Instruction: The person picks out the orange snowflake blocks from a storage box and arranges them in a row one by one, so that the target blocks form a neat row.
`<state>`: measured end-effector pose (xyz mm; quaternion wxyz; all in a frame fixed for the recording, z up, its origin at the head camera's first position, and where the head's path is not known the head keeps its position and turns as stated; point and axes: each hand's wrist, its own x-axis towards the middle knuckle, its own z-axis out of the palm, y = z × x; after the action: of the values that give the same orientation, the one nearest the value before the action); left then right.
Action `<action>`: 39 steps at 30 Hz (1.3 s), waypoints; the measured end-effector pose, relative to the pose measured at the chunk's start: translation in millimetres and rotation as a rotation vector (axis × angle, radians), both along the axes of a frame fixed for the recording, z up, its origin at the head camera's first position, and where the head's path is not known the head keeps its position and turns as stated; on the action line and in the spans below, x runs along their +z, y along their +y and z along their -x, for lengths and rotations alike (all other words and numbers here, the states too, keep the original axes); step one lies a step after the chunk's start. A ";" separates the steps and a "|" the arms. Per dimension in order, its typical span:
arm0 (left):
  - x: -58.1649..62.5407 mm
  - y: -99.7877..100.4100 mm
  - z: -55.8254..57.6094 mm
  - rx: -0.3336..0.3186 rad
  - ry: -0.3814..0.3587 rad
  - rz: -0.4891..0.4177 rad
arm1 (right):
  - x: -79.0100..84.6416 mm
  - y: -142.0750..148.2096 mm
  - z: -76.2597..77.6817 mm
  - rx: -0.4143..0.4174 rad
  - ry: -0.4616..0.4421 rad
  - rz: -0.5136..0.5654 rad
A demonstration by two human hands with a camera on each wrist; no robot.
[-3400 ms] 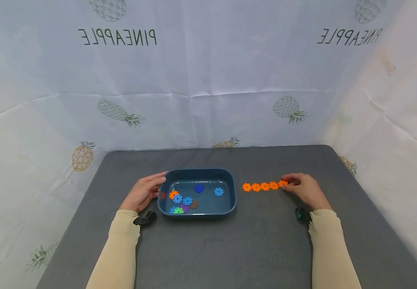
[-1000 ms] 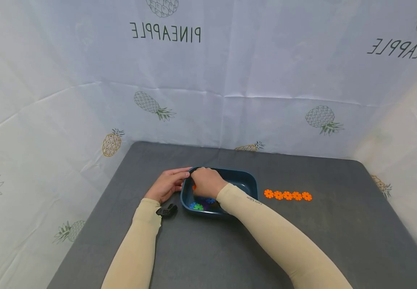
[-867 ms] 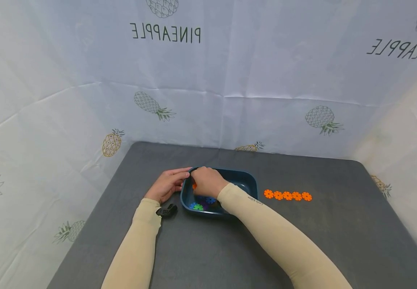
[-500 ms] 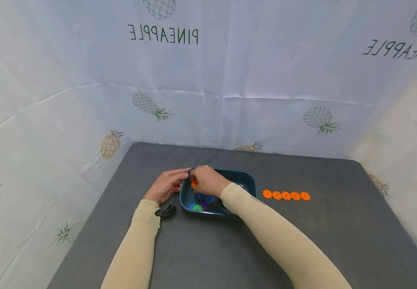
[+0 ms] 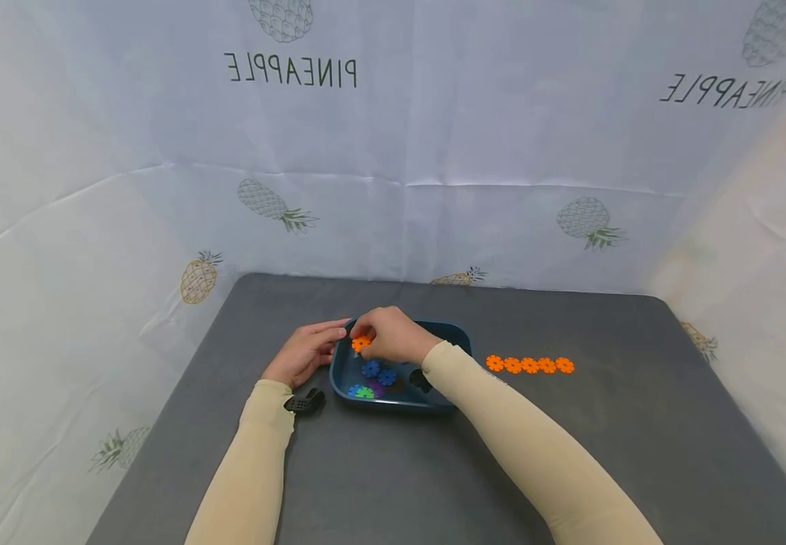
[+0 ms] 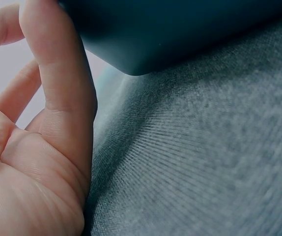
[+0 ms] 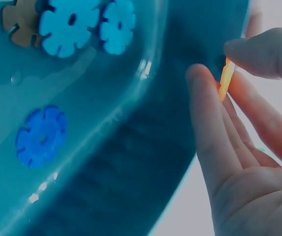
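Observation:
In the head view my left hand (image 5: 303, 354) grips the left rim of a dark blue plastic bin (image 5: 393, 404), its thumb up at the edge. The left wrist view has that hand's fingers against the bin's outer wall (image 6: 131, 44). My right hand (image 5: 398, 337) reaches over the left part of the bin and pinches an orange notched disc (image 5: 360, 344) between thumb and fingers. Seen edge-on in the right wrist view, the orange disc (image 7: 226, 79) is raised near the bin wall. Beneath lie blue discs (image 5: 387, 377), a green disc (image 5: 364, 392) and a purple disc (image 5: 375, 388).
Right of the bin, several orange notched discs (image 5: 529, 365) lie in a straight row on the grey table (image 5: 393, 469). The right wrist view also shows a brown disc (image 7: 22, 22) in the bin. A pineapple-print curtain (image 5: 393, 136) stands behind the table.
My right hand left the orange row, reached into the bin's left side and now lifts an orange disc, tilting it into sight. The left hand keeps its place at the rim.

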<state>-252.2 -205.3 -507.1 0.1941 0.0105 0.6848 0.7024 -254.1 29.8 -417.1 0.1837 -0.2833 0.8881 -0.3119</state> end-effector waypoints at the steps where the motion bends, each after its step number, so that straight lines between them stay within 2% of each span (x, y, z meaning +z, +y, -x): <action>1: -0.5 -0.4 0.3 0.001 0.000 0.005 | 1.9 2.1 -0.5 -0.004 -0.005 0.009; 5: -2.4 -1.6 1.6 0.015 -0.014 0.011 | 9.5 13.4 -2.4 -0.028 -0.018 0.055; 13: -3.0 -2.4 -1.2 0.029 -0.023 0.008 | 16.9 50.6 -6.2 -0.102 0.020 0.122; 22: -3.0 -0.5 -2.0 0.000 -0.007 -0.004 | 18.0 104.2 -21.2 -0.245 0.025 0.220; 28: -2.0 2.7 -0.9 0.007 -0.005 0.006 | 10.4 145.5 -33.7 -0.357 0.026 0.266; 39: -1.2 3.4 -2.4 -0.005 0.017 0.022 | -17.7 219.4 -49.0 -0.523 0.006 0.221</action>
<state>-249.8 -201.9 -508.3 0.1901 0.0158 0.6939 0.6944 -205.1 249.1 -434.9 0.0623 -0.0640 0.8921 -0.4429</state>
